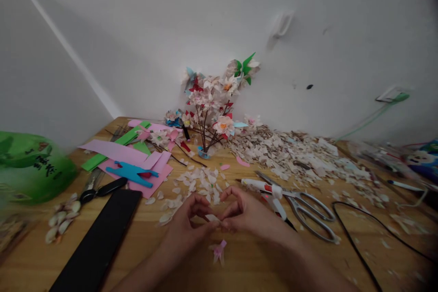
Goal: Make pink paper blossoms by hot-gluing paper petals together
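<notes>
My left hand (pixel 188 228) and my right hand (pixel 244 210) meet over the front of the wooden table, fingertips pinched close together. Between them is a thin, pale petal-like piece (pixel 211 217), its tip pointing toward the left fingers. Both hands appear to touch it. On the wood just below them lies a small pink and whitish flower-like piece (pixel 219 252). Several loose pale petals (pixel 201 185) are scattered beyond my fingers. A white glue gun (pixel 262 186) rests by my right wrist, with silver scissors (pixel 308 212) to its right.
Handmade flowers on twigs (pixel 212 100) stand against the wall. Behind to the right spreads a heap of pale flakes (pixel 290 150). Coloured paper (pixel 119 153), a black slab (pixel 99 242) and a green container (pixel 34 166) are at left. A black cable (pixel 356 242) curves at right.
</notes>
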The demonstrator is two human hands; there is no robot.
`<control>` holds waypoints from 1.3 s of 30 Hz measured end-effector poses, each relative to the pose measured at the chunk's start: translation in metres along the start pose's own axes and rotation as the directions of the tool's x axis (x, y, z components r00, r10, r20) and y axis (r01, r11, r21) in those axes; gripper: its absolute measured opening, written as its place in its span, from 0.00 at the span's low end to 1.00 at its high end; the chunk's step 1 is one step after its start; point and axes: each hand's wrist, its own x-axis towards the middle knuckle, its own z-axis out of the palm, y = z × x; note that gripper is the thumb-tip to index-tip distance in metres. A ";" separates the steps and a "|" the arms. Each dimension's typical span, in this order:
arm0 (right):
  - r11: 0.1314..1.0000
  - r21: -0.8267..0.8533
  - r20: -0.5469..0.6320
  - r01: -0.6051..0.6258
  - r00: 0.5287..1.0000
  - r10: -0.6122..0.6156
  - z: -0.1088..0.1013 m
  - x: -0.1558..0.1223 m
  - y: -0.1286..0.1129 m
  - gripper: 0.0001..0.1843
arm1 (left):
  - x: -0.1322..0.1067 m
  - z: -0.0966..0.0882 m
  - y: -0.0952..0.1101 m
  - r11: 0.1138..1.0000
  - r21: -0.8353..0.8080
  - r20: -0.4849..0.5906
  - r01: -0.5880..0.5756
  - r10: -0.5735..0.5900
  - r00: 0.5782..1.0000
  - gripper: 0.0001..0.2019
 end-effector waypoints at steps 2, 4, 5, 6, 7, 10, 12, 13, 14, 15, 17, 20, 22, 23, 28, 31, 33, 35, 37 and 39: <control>0.998 -0.051 -0.024 -0.028 0.999 0.027 0.000 -0.001 -0.002 0.20 | -0.002 0.001 0.000 0.998 0.064 -0.002 -0.019 0.020 1.000 0.12; 0.995 -0.090 -0.061 -0.054 0.997 0.049 -0.001 -0.001 -0.002 0.20 | -0.003 0.003 0.000 0.993 0.105 -0.015 -0.052 0.054 0.998 0.08; 0.992 -0.108 -0.079 -0.068 0.995 0.060 -0.002 0.000 -0.002 0.20 | -0.004 0.003 0.000 0.991 0.116 -0.021 -0.061 0.064 0.998 0.06; 0.989 -0.124 -0.097 -0.079 0.993 0.067 -0.002 0.000 -0.002 0.20 | -0.004 0.004 0.000 0.990 0.128 -0.024 -0.065 0.068 0.997 0.05; 0.987 -0.137 -0.108 -0.086 0.992 0.071 -0.003 0.001 -0.002 0.20 | -0.004 0.004 0.001 0.988 0.142 -0.029 -0.064 0.069 0.997 0.04; 0.976 -0.193 -0.148 -0.103 0.986 0.075 -0.004 0.002 -0.003 0.20 | -0.004 0.003 0.002 0.982 0.182 -0.041 -0.055 0.063 0.997 0.04; 0.966 -0.240 -0.168 -0.098 0.984 0.058 -0.003 0.003 -0.004 0.19 | -0.003 0.003 0.002 0.978 0.202 -0.040 -0.049 0.058 0.998 0.04; 0.961 -0.262 -0.172 -0.089 0.984 0.044 -0.003 0.003 -0.005 0.19 | -0.002 0.002 0.001 0.977 0.207 -0.041 -0.053 0.063 0.997 0.04; 0.957 -0.279 -0.171 -0.079 0.985 0.032 -0.003 0.003 -0.005 0.19 | -0.002 0.002 0.001 0.977 0.205 -0.041 -0.057 0.067 0.997 0.06; 0.956 -0.285 -0.163 -0.071 0.986 0.024 -0.002 0.003 -0.006 0.19 | -0.002 0.002 0.000 0.979 0.195 -0.047 -0.059 0.069 0.997 0.08; 0.961 -0.272 -0.141 -0.058 0.990 0.020 -0.001 0.003 -0.006 0.20 | -0.002 0.003 -0.001 0.987 0.156 -0.058 -0.044 0.054 0.997 0.14; 0.972 -0.229 -0.111 -0.053 0.993 0.028 0.001 0.004 -0.006 0.20 | -0.002 0.005 -0.001 0.995 0.092 -0.072 0.025 -0.018 0.997 0.17; 0.976 -0.211 -0.111 -0.045 0.994 0.022 0.002 0.006 -0.004 0.19 | -0.001 0.006 -0.001 0.997 0.066 -0.087 0.051 -0.045 0.995 0.17; 0.978 -0.205 -0.115 -0.038 0.993 0.015 0.002 0.006 -0.003 0.19 | -0.001 0.006 0.000 0.997 0.054 -0.098 0.056 -0.051 0.994 0.17; 0.967 -0.247 -0.160 0.055 0.982 -0.096 -0.009 -0.008 -0.003 0.13 | 0.003 0.003 0.003 0.996 -0.032 -0.186 0.082 -0.087 0.979 0.20; 0.939 -0.325 -0.307 0.116 0.926 -0.221 -0.030 -0.039 -0.014 0.10 | 0.007 -0.001 0.004 0.991 -0.112 -0.242 0.068 -0.093 0.966 0.23; 0.919 -0.341 -0.518 0.199 0.776 -0.360 -0.052 -0.063 -0.021 0.12 | 0.009 -0.003 0.003 0.984 -0.167 -0.252 0.064 -0.105 0.962 0.25; 0.875 -0.375 -0.664 0.307 0.569 -0.484 -0.078 -0.082 -0.023 0.13 | 0.010 -0.004 0.003 0.974 -0.215 -0.252 0.071 -0.126 0.960 0.27; 0.858 -0.433 -0.672 0.277 0.535 -0.512 -0.102 -0.092 -0.017 0.15 | 0.009 -0.005 0.003 0.967 -0.245 -0.260 0.071 -0.136 0.956 0.29; 0.843 -0.516 -0.573 0.152 0.670 -0.471 -0.120 -0.090 -0.003 0.23 | 0.008 -0.004 0.005 0.964 -0.258 -0.279 0.066 -0.140 0.950 0.31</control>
